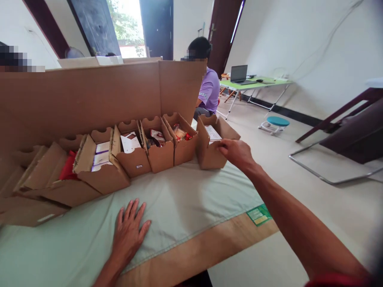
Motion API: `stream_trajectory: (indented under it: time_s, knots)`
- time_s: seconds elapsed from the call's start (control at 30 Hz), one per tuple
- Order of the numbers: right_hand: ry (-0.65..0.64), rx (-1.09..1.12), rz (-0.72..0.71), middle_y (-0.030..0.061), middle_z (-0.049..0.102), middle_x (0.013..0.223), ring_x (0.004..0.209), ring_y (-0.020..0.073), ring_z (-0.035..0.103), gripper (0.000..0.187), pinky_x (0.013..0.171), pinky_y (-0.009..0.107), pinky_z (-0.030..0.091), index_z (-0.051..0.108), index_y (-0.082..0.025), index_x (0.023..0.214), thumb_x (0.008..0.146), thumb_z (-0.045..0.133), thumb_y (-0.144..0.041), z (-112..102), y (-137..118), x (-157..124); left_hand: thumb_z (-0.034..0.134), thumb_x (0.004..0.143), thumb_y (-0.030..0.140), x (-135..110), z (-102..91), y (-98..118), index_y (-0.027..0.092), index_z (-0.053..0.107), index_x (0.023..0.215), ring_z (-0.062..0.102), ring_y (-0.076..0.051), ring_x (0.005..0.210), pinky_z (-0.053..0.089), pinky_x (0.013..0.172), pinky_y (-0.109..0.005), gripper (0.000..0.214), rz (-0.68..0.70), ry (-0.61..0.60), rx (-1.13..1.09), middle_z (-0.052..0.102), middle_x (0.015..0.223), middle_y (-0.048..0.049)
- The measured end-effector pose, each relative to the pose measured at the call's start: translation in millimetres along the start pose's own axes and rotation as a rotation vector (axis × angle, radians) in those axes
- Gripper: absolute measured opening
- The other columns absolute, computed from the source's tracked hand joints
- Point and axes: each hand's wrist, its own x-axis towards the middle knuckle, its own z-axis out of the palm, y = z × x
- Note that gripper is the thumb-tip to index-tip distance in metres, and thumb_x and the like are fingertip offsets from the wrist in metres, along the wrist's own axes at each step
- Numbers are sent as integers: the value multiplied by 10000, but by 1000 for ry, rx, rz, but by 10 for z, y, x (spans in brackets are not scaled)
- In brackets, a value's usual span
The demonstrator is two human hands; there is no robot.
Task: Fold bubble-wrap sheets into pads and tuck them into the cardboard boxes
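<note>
My right hand [237,152] grips the front edge of the rightmost cardboard box [211,154], its fingers curled over the rim. Inside that box, something white and flat [213,133] shows near the top. My left hand [131,227] lies palm down with spread fingers on the pale green cloth [170,199]. Left of the gripped box, a small gap away, stands a box [186,150] with red and clear wrapped items. Beside it are a box [161,157] holding packets and a box [134,161] with a white card [131,142] sticking up.
More cardboard boxes continue leftward, one with white packs [101,155], another with a red item [68,165]. A tall cardboard panel [119,95] stands behind the row. Across it sits a person in a purple shirt [211,89]. A green table [254,83] with a laptop and a blue stool [278,121] are farther right.
</note>
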Motion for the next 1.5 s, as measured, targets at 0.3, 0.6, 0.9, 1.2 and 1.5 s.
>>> stream_trajectory:
  time_s: [0.3, 0.6, 0.9, 1.2, 1.5]
  knots:
    - [53, 427, -325, 8, 737, 752, 648, 149, 685, 314, 623, 259, 480, 702, -238, 939, 1058, 440, -362, -537, -1015, -1280, 486, 992, 421, 32, -18, 19, 229, 591, 1460, 425, -354, 1485, 281, 1208, -608, 517, -7, 4, -11, 491, 1589, -144]
    - [266, 257, -426, 139, 720, 1230, 1151, 341, 656, 466, 945, 511, 520, 634, -256, 1314, 958, 566, -549, -480, -209, -1261, 524, 980, 415, 63, -107, 58, 232, 570, 1476, 402, -334, 1502, 253, 1232, -580, 530, -55, -55, -41, 483, 1599, -127]
    - [369, 4, -536, 96, 709, 722, 642, 262, 632, 449, 561, 362, 412, 723, -237, 770, 1029, 400, -409, -111, -507, -1034, 529, 1000, 470, 118, -275, 119, 253, 523, 1506, 321, -328, 1550, 196, 1266, -596, 551, -119, -135, -138, 414, 1645, -115]
    - [250, 400, -700, 25, 770, 776, 641, 215, 706, 372, 599, 330, 502, 744, -264, 884, 1037, 459, -446, -447, -1290, -1134, 536, 987, 524, 154, -259, 91, 258, 526, 1495, 296, -319, 1563, 191, 1280, -597, 573, -116, -112, -250, 412, 1647, -108]
    - [-3, 474, -129, 68, 770, 860, 706, 203, 639, 341, 712, 335, 484, 776, -184, 938, 861, 637, -486, -814, -962, 47, 617, 926, 405, -106, -947, -792, 163, 543, 1423, 506, -303, 1420, 404, 1193, -520, 559, -418, 759, -286, 542, 1511, -166]
